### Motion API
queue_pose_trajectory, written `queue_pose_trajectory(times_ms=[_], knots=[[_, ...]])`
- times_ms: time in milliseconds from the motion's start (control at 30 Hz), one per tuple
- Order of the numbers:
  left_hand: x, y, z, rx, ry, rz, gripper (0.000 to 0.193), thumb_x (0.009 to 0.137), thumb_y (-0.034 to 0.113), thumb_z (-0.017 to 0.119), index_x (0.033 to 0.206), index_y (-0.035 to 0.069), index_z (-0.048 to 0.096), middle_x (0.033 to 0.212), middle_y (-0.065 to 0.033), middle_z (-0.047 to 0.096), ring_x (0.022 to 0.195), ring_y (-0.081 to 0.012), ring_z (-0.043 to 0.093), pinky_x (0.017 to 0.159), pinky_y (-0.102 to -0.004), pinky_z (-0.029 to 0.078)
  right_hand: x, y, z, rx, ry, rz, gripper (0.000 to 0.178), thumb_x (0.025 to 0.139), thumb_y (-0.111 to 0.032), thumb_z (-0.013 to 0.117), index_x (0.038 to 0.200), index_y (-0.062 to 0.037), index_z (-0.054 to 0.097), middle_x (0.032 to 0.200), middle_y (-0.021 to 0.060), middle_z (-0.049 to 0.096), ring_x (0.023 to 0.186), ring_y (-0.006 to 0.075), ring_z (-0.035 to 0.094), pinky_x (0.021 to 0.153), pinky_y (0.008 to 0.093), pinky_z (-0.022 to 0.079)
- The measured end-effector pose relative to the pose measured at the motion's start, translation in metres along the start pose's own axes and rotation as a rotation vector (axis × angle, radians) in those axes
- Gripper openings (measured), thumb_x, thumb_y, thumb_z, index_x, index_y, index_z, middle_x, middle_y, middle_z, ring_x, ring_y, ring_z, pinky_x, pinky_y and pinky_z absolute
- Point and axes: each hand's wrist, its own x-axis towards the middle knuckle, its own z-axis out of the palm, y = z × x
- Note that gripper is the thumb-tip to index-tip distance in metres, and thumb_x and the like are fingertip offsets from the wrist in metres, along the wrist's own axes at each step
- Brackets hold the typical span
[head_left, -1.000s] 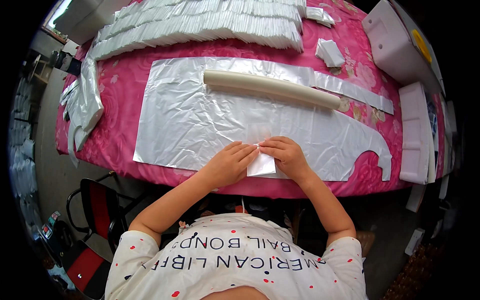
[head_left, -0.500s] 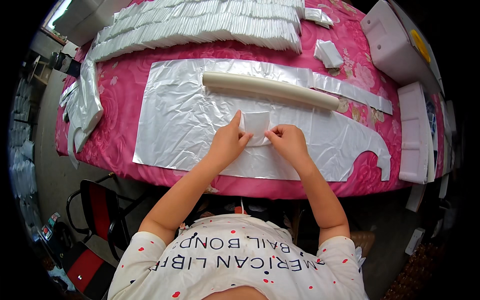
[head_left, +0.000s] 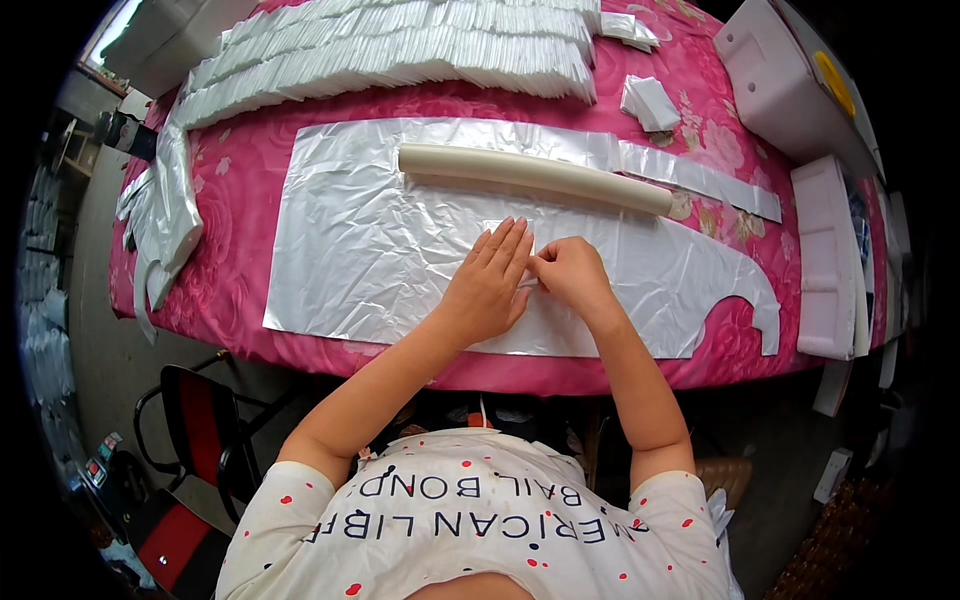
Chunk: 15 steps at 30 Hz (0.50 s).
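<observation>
A small folded square of white plastic film [head_left: 493, 224] lies mostly hidden under my left hand [head_left: 488, 280]. That hand is flat, its fingers stretched out and pressing down on the square. My right hand [head_left: 570, 272] is closed in a pinch at the square's right edge, beside the left fingertips. Beneath both hands spreads a large, wrinkled white plastic bag [head_left: 350, 250], with a curved cut-out at its right end. Across the far part of the bag rests a long cream tube [head_left: 535, 178], just beyond my fingers.
Long rows of folded white plastic bags [head_left: 400, 65] fill the far side of the pink flowered tablecloth [head_left: 240, 270]. Small folded stacks [head_left: 650, 103] lie far right. White foam boxes [head_left: 825, 260] stand at the right edge, loose bags [head_left: 165, 225] at the left. A red-black chair [head_left: 200, 410] stands lower left.
My left hand has gone from pinching the folded square's left side to lying flat over it. The right hand has moved slightly up and left, still pinching. The view has shifted a little.
</observation>
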Motion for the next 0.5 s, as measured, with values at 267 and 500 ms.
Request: queue_pose_trajectory(times_ms=[267,500], knots=[[-0.009,0.003,0.021,-0.004,-0.128,-0.208,0.106,0.072,0.055,0.060,0.140,-0.009,0.009,0.147,-0.0257,0.010,0.138,-0.0370,0.006,0.111,-0.0472,0.005,-0.009,0.003,0.005,-0.017,0.068,-0.050,0.022,0.072,-0.027,0.068,0.073,-0.0046,0.068,0.062,0.0092,0.064,0.061,0.0234,0.063,0.058,0.0342,0.048],[-0.012,-0.001,0.021,-0.033,-0.013,-0.195,0.107,0.074,0.058,0.060,0.141,-0.005,0.006,0.147,-0.0273,0.001,0.139,-0.0377,-0.002,0.111,-0.0482,0.003,-0.030,0.010,0.010,-0.241,0.244,-0.083,0.032,0.067,-0.024,0.074,0.092,-0.0062,0.063,0.073,0.0073,0.063,0.068,0.0236,0.063,0.062,0.0342,0.048]])
